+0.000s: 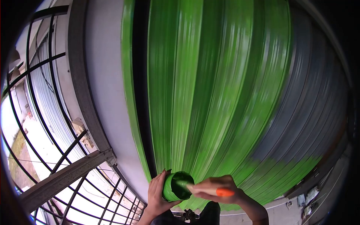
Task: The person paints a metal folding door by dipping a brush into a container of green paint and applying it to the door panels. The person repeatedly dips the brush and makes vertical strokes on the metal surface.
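My left hand [155,193] is wrapped round a paint can [170,187] smeared with green, its mouth tipped toward the right. Wet green paint shows inside. In my right hand [213,187] is a paintbrush [192,187] with a pale wooden handle and an orange handle end. Its green-coated bristles are in the mouth of the can. Beyond both hands rises a ribbed metal shutter [187,93], covered in glossy green paint over its left part and along its lower edge.
An unpainted grey stretch [300,105] of the shutter lies at right. A white wall [108,75] and a dark barred gate [56,161] stand at left. Small objects [307,198] lie on the floor at lower right.
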### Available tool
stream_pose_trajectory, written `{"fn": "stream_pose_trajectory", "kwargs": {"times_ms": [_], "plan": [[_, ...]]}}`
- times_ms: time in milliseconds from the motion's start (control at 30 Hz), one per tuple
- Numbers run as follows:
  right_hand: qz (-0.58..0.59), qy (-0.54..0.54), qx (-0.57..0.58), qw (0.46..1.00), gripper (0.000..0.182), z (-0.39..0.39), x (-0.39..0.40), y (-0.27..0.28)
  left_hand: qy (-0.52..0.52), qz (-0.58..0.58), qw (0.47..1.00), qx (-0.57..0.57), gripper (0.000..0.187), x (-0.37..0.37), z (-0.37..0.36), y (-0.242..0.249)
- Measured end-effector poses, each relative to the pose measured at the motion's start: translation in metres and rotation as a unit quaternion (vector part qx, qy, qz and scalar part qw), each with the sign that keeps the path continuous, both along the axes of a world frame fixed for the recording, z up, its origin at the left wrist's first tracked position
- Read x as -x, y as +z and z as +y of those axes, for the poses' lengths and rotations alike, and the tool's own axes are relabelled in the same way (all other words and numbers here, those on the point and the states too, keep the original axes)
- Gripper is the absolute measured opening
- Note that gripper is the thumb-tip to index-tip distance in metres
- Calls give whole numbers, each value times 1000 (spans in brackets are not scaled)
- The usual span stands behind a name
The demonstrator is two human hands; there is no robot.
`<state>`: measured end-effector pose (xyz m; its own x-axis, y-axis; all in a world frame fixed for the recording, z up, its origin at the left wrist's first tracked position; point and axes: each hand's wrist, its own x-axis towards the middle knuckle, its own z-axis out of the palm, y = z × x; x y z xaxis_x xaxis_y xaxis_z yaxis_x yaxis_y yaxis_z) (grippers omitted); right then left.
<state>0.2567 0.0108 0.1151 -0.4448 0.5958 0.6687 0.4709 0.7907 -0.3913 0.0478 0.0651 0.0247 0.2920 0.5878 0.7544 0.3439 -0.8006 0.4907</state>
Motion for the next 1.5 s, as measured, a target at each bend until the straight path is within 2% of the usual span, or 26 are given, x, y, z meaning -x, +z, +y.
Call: {"fn": "stream_pose_trajectory", "kwargs": {"times_ms": [33, 133, 167, 300, 400, 533, 633, 667, 733, 833, 933, 1033, 1133, 1233, 1333, 1467, 1500], "plan": [[-89, -1, -51, 995, 30, -1, 1, 3, 1, -5, 1000, 9, 99, 0, 1, -4], [-193, -1, -123, 973, 32, -5, 1, -2, 19, -4, 999, 33, 98, 3, 4, -8], [-243, -2, -215, 946, 33, -2, 2, -1, 28, -5, 999, 41, 98, 3, 6, -10], [-329, -47, -322, 886, 35, 4, 10, 7, 47, -37, 996, 67, 99, 2, 19, -16], [-299, -65, -363, 880, 35, 35, 8, 32, 63, -65, 993, 79, 101, -2, 30, -28], [-345, -84, -328, 875, 20, 95, 17, 104, 49, -114, 987, 107, 103, -10, 32, -30], [-391, -45, -219, 893, 17, 153, 33, 130, 36, -156, 978, 133, 104, -15, 31, -34], [-410, -46, -167, 896, 19, 170, 41, 133, 36, -157, 977, 137, 104, -17, 30, -36], [-488, -70, -125, 861, 20, 195, 55, 131, 39, -161, 976, 144, 105, -19, 29, -40], [-537, -91, -78, 835, 23, 220, 65, 121, 37, -161, 977, 137, 106, -19, 28, -41], [-542, -82, -28, 836, 25, 233, 64, 110, 37, -165, 975, 142, 105, -17, 29, -44], [-532, -68, -71, 841, 24, 240, 55, 107, 42, -163, 972, 164, 106, -16, 29, -42], [-553, -125, 2, 824, 20, 242, 53, 135, 41, -162, 973, 162, 106, -18, 30, -46], [-558, -168, -37, 812, 19, 237, 65, 163, 29, -160, 974, 155, 105, -17, 31, -45], [-599, -148, -208, 759, 19, 224, 80, 165, 20, -168, 971, 172, 105, -20, 35, -49], [-656, -61, -267, 703, 18, 235, 86, 87, 19, -169, 973, 154, 105, -25, 38, -48], [-679, -42, -240, 693, 17, 234, 86, 62, 18, -166, 974, 154, 105, -24, 37, -47]]}}
